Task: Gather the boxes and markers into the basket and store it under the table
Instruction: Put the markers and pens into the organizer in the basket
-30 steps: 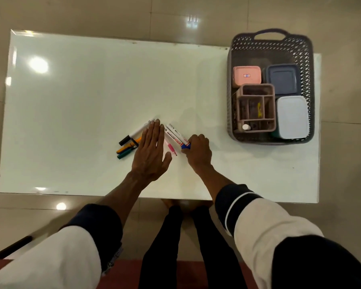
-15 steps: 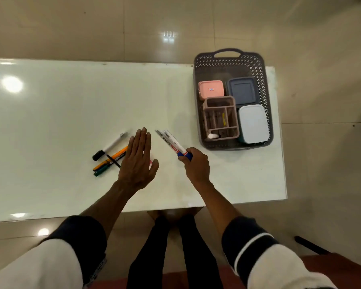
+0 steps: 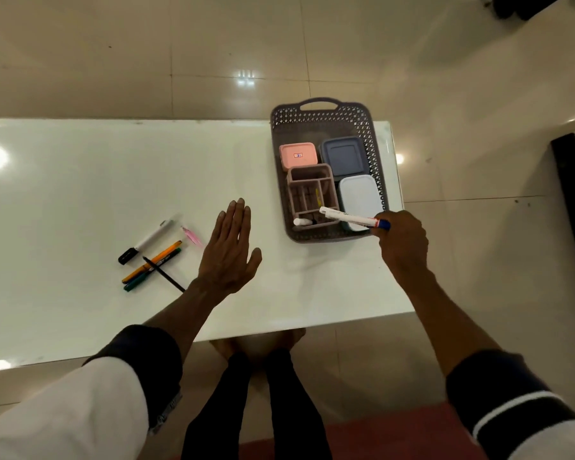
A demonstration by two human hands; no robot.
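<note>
Right hand grips white markers above the basket.
Left hand flat, empty; five pens left; three lidded boxes inside.

Left hand flat, fingers straight and together, thumb spread; right hand curled, pinching markers, arm extended forward.

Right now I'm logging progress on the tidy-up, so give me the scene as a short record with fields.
right hand: grips white markers over the basket's near end
left hand: flat, fingers straight, over the table
basket: on the table's right end
in basket: pink box, dark blue box, pale blue box, divided organizer
still on table: black-capped white marker, orange pen, green pen, thin black pen, pink item
</note>
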